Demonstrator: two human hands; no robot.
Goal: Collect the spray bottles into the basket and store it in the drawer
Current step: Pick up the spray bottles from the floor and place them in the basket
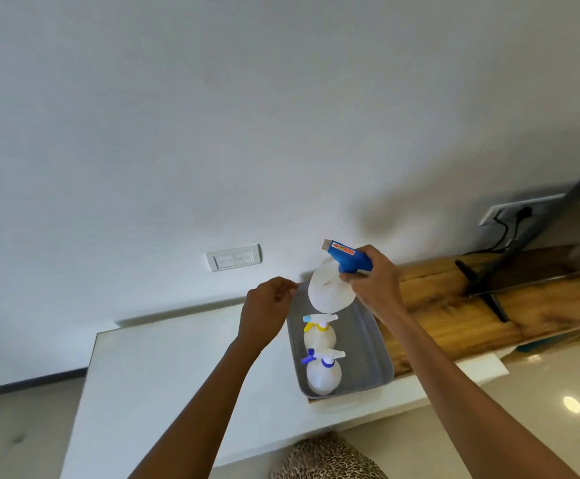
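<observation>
1. Surface: a white worktop point(164, 375) runs from the lower left toward the right, and its far edge meets a white wall. A wooden counter section point(454, 312) adjoins it on the right.
2. Basket: a grey basket point(368, 344) sits at the worktop's right edge, touching the wooden section. Its long axis runs from the near edge toward the wall.
3. Contents: two white spray bottles stand upright inside the basket, one behind the other. The yellow-collared bottle point(319, 335) occupies the middle; the blue-collared bottle point(323, 373) stands at the near end, close to the basket's near wall.
4. Third bottle: a blue-headed spray bottle point(331, 288) is held in the air above the basket's far end, tilted so its round white base faces the camera. Its nozzle points left toward the wall. It does not touch the basket or the other bottles.
5. Right hand point(373, 276): clamped around the blue trigger head and neck of the raised bottle, fingers wrapped.
6. Left hand point(264, 312): empty, fingers loosely curled, positioned over the worktop just left of the basket's far left corner. Contact with the basket rim cannot be confirmed.
7. Surroundings: a switch plate point(234, 257) is mounted on the wall behind the worktop. A wall socket point(519, 212) with a black cable sits above the wooden section.
</observation>
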